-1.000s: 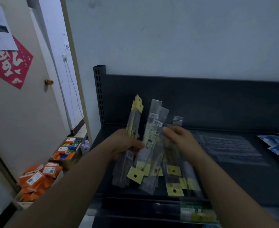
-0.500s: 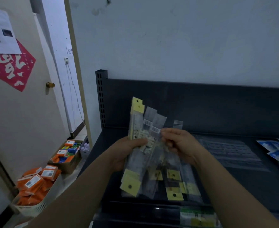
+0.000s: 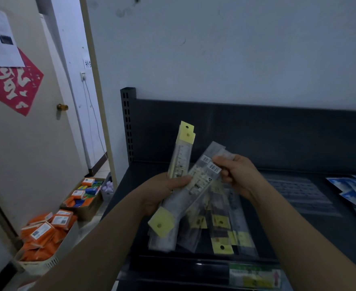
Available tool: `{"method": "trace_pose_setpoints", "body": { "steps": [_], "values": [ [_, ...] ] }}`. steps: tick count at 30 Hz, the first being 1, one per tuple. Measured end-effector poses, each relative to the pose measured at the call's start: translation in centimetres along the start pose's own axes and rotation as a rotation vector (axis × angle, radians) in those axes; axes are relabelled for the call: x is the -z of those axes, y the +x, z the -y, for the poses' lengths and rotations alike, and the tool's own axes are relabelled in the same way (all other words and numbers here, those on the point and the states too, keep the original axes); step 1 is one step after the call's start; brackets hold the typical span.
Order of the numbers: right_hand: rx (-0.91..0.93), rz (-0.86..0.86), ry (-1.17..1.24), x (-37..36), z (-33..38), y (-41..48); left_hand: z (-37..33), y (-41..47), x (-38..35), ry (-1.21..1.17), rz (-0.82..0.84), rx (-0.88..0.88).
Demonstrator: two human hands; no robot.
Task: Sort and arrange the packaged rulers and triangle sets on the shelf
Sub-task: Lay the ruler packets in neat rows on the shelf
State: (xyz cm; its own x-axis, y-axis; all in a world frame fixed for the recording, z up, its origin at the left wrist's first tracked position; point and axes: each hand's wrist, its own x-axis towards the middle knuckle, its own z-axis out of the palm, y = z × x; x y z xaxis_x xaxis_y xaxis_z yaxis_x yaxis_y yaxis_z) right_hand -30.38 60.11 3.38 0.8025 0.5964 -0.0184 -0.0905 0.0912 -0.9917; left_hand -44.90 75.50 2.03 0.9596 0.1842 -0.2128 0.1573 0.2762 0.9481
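My left hand point(image 3: 160, 191) grips a bunch of packaged rulers point(image 3: 181, 162) in clear sleeves with yellow hang tabs, held above the dark shelf point(image 3: 298, 234). Some stand upright with tabs at the top; others tilt right with a yellow tab point(image 3: 161, 224) at the bottom. My right hand point(image 3: 237, 174) pinches the barcode end of the tilted ruler packs point(image 3: 202, 181). More ruler packs point(image 3: 225, 227) lie on the shelf below my hands. A flat clear pack point(image 3: 298, 192) lies on the shelf to the right.
Blue-and-white packets point(image 3: 355, 190) lie at the shelf's right edge. The shelf's slotted upright point(image 3: 127, 122) stands at the back left. Boxes of orange packets point(image 3: 45, 234) and mixed coloured items point(image 3: 85, 194) sit on the floor at left, by a door point(image 3: 26, 143).
Both hands have lifted the bunch higher. The tilted packs have swung further right, and my right hand has shifted up to their barcode end.
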Motion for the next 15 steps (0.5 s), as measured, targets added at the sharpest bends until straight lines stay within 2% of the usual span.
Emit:
{"method": "trace_pose_setpoints", "body": {
  "steps": [4,9,15],
  "values": [
    [-0.024,-0.022,0.05,0.6,0.2,0.1,-0.5,-0.1,0.2,0.014,-0.035,0.027],
    [0.053,-0.069,0.089,1.9,0.8,0.5,-0.9,-0.2,1.0,-0.017,-0.042,0.033],
    [-0.009,-0.056,-0.043,0.7,0.5,0.5,-0.9,-0.4,0.4,0.07,0.088,0.084]
  ]
}}
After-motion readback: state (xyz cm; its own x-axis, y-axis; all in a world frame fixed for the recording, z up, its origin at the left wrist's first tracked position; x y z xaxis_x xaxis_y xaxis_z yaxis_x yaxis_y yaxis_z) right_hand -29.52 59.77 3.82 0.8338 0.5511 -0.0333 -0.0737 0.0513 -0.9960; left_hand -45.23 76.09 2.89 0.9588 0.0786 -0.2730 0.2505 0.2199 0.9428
